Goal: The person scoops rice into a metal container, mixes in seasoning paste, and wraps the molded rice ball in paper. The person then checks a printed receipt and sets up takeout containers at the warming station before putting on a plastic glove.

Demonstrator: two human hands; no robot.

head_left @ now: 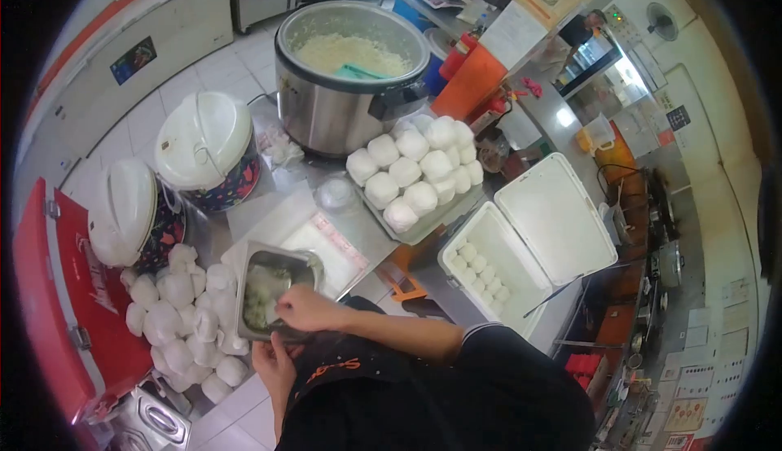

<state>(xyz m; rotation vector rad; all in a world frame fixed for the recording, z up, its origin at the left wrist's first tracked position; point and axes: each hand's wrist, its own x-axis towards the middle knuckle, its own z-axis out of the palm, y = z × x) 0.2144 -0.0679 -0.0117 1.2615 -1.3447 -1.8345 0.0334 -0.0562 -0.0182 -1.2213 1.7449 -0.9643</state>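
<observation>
A deep rectangular metal container [243, 288] with pale, greenish contents stands tilted near my body. My left hand [275, 363] grips its near lower edge from below. My right hand [308, 309] reaches over the rim with closed fingers pointing down into it; what they hold is hidden. Beside the container lies a white tray or board [322, 247] with a pink-marked edge. Many round white wrapped bundles [175, 313] are heaped left of the container.
A large cooker [326, 113] of rice stands beyond, near a tray of stacked white bundles [419, 166]. Two lidded patterned pots [204, 142] are at the left. An open white box [489, 215] holds small white balls at the right. A person [580, 29] stands far off.
</observation>
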